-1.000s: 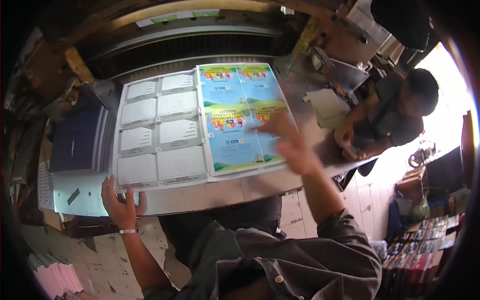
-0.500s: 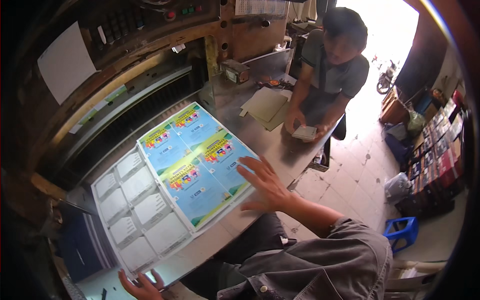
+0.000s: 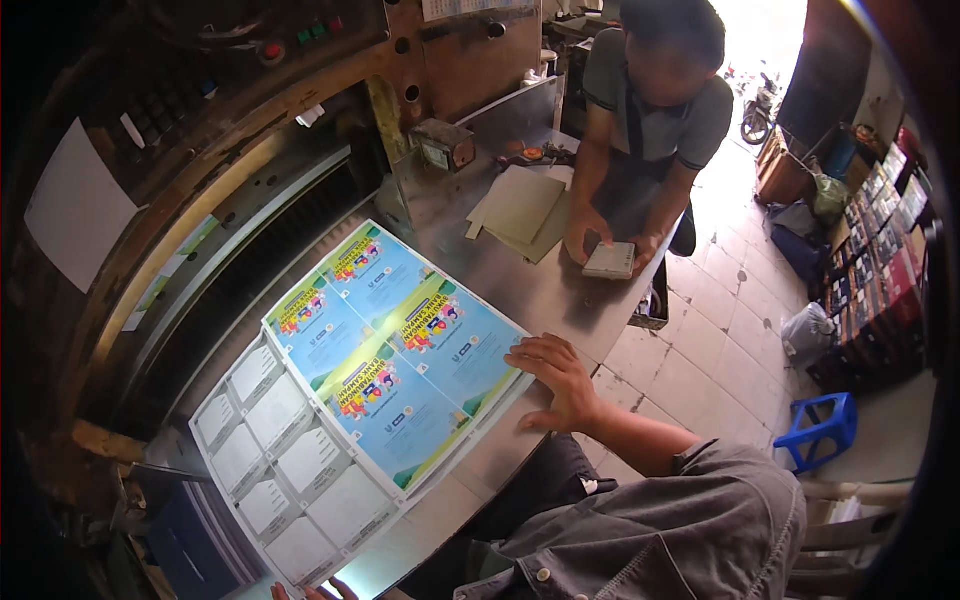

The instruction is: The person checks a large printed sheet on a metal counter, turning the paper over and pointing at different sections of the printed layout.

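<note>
While the right hand (image 3: 560, 385) rests open at the right end of the glossy blue, green and yellow printed paper sheet (image 3: 400, 350), its fingertips lie on the near right corner and its thumb points away, gripping nothing; the left hand (image 3: 322, 592), cut off by the lower edge of the view, shows only fingertips at the near corner of the grey-and-white paper form sheet (image 3: 290, 460), and I cannot tell whether it is closed on the paper. Both sheets lie flat on the grey metal surface (image 3: 570, 312), side by side with the blue one seemingly overlapping the other, and hands at opposite ends probably keep them aligned. The dark blue flat-topped stack (image 3: 195, 545) sits beside the left end, perhaps to leave the middle free, and the co-worker in a grey shirt (image 3: 660, 120) holds a small pale block (image 3: 610, 258) in both hands beyond the beige cardboard pieces (image 3: 520, 205). As for writing, bold purple headline lettering repeats above colourful figures on each of the four blue panels, with small badge-like logos underneath, whereas the grey-and-white form carries boxes and print too fine to read
</note>
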Available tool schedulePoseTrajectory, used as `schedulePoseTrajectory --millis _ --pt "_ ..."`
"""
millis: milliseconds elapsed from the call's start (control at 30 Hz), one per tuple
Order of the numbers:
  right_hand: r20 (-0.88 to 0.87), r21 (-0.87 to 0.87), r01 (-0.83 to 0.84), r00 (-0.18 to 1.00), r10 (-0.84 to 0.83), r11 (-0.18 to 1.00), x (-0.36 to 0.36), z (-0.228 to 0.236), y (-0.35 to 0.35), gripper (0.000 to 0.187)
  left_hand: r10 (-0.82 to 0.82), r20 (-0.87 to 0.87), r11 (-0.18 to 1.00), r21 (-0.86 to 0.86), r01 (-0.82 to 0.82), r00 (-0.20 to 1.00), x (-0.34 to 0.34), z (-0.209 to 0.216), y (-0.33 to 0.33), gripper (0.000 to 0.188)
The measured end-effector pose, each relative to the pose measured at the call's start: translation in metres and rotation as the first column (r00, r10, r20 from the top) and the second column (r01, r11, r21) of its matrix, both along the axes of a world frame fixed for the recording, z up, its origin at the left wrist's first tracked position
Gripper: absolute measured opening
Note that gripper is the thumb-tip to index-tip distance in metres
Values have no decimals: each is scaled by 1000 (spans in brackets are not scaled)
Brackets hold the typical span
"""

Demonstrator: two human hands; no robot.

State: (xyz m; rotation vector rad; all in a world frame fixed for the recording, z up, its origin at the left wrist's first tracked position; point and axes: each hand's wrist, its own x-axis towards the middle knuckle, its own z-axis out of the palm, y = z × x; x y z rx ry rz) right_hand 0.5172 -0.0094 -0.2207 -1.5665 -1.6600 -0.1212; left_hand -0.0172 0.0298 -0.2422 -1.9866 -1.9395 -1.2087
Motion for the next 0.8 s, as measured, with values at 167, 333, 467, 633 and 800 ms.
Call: schedulePoseTrajectory --millis 167,333,467,633,800 --pt "-52 23 -34 998 35 999 3 -8 -1 75 31 83 997 -71 -25 996 14 11 0 57" --pt "-50 58 -56 997 59 997 5 -10 -1 71 19 87 998 -64 -13 996 14 11 -1 57" --pt "-69 57 -61 996 65 996 5 -11 -2 67 52 120 993 -115 -38 991 18 14 -4 56" --pt "-67 51 -73 995 76 996 4 -9 -3 65 54 123 991 -132 -38 991 11 9 -5 56" --pt "-52 44 -69 996 72 997 5 -9 -2 62 102 214 979 -193 -60 972 14 10 -5 54"
